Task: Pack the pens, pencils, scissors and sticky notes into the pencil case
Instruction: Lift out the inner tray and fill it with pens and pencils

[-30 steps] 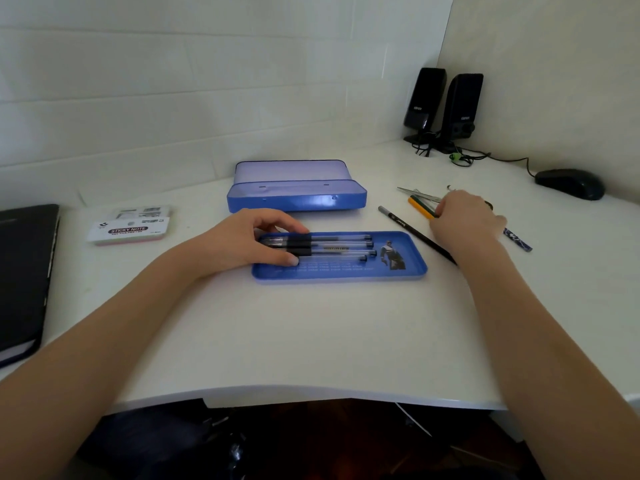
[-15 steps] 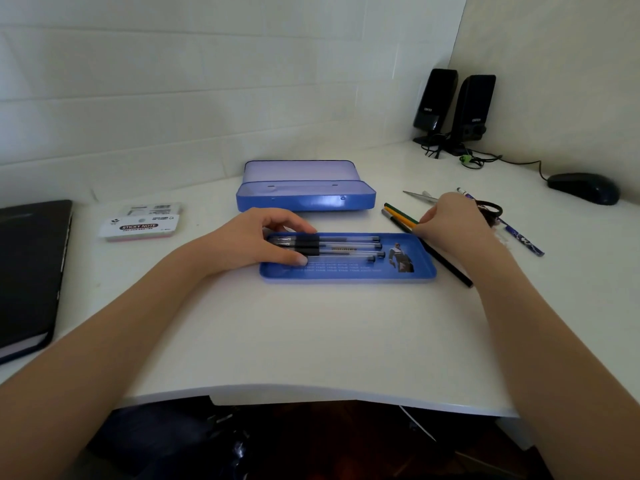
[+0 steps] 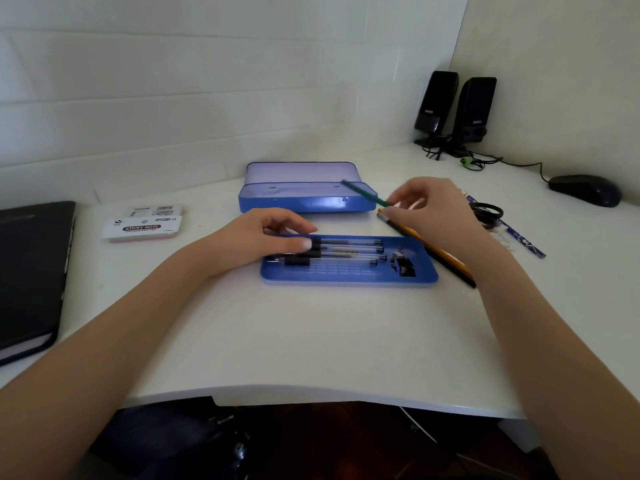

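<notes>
Pinching the green pencil [image 3: 363, 192] in your right hand [image 3: 436, 211], you hold it raised over the desk [image 3: 311, 334] beside the case [image 3: 304, 197]. Lower it flat into the tray [image 3: 349, 277] alongside the pens [image 3: 346, 251] (your left hand [image 3: 256, 242] presses them with its fingertips).

A home desk corner: speakers [image 3: 453, 112], mouse [image 3: 585, 189], notebook [image 3: 31, 271].

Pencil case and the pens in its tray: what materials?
Pencil case: looks like painted sheet metal, glossy blue; bright glare on its front wall, rolled rim. Could be hard plastic. Pens: clear plastic barrels, contents visible through them, with dark matte grip sections, probably rubber.
</notes>
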Available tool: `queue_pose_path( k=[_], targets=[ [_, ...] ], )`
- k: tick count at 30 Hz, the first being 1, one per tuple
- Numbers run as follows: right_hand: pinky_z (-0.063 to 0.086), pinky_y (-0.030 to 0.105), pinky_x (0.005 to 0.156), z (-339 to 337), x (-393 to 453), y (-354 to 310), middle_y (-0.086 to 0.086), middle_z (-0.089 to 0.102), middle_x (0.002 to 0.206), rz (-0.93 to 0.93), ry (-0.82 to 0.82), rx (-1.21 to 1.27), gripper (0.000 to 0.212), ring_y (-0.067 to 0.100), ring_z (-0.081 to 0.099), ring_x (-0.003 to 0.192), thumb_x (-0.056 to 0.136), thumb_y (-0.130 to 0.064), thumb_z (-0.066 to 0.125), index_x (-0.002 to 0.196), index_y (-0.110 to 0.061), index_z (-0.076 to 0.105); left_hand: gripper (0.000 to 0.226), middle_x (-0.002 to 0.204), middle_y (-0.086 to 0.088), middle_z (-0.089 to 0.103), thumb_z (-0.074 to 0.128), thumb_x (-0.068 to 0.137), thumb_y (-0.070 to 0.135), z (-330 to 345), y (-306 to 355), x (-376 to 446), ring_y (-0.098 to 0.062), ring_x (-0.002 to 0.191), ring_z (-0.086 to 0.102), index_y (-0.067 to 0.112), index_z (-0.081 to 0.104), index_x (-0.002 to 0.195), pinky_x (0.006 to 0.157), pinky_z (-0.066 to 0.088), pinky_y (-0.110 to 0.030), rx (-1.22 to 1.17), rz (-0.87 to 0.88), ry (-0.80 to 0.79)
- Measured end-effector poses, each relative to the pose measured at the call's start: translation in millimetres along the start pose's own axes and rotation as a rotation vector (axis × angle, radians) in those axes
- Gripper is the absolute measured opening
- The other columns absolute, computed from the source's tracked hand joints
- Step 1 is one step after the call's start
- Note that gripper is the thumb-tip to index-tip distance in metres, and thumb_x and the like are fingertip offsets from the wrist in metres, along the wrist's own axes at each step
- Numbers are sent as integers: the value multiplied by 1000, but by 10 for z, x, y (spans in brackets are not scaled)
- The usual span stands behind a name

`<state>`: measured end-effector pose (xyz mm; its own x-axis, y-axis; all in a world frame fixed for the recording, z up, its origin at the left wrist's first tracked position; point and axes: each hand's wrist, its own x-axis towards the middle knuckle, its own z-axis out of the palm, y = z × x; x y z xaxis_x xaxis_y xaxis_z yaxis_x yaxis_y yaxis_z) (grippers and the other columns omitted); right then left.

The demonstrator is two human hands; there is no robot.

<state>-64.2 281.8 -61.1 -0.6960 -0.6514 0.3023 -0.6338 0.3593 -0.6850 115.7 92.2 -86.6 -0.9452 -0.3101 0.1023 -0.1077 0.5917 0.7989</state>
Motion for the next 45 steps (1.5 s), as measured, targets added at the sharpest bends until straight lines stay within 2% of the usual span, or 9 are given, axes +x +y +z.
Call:
queue_pose_path(
  k=[4,8,14,19,24,27,31,36,45],
  targets=[
    [39,6,57,161,-175,-235,-13,62,62,-207,-424,36,10,-2,53,56,75,-27,78,82,-21,73,36,107,11,70,44,91,47,19,18,-13,0,98,62,23,69,103,90,43,-16,-127,-58,59],
    [36,10,53,338,-224,-262,-11,55,56,-312,-450,-101,6,1,47,53,75,-27,76,79,-24,72,34,112,13,68,42,93,41,17,38,-9,2,104,60,24,68,105,90,42,-15,-139,-47,-7],
    [34,13,51,392,-278,-329,-8,51,60,-318,-483,-42,20,4,43,55,70,-23,82,83,-14,70,29,92,25,68,75,75,26,14,25,0,8,87,62,31,67,102,75,44,-6,-24,-8,-59],
    [34,12,52,372,-244,-296,-9,50,63,-266,-385,3,22,2,42,52,68,-35,81,79,-21,67,44,105,17,66,82,65,26,6,31,-12,3,96,61,38,65,104,82,45,-9,34,4,-88],
    [43,29,63,59,-25,-42,-3,59,76,-55,68,-209,18,13,53,69,80,-38,68,86,-21,66,40,105,19,66,78,69,28,7,30,-20,6,93,60,34,66,107,81,44,-7,31,-6,-102],
    [48,36,78,-47,36,150,6,65,100,193,37,-464,17,25,60,95,82,-29,66,96,-19,68,25,93,27,68,67,81,28,6,34,-13,11,88,61,31,67,106,75,41,-2,-23,-15,-94],
    [47,32,70,15,93,190,10,68,98,337,-16,-491,22,27,62,88,81,-28,68,95,-12,71,36,107,18,66,75,74,26,3,42,-11,6,93,60,32,65,108,80,43,-4,27,-11,-108],
    [44,30,65,30,109,186,9,68,92,374,13,-523,17,27,62,82,79,-22,68,92,-12,70,53,116,15,61,82,63,34,5,27,-26,1,104,58,38,62,111,91,43,-14,108,-6,-135],
    [45,32,66,70,103,195,11,67,95,372,76,-598,18,30,63,87,78,-9,63,95,-11,66,36,116,11,62,71,79,25,7,39,-18,2,100,58,31,62,114,80,41,-2,34,-19,-152]
  ],
)
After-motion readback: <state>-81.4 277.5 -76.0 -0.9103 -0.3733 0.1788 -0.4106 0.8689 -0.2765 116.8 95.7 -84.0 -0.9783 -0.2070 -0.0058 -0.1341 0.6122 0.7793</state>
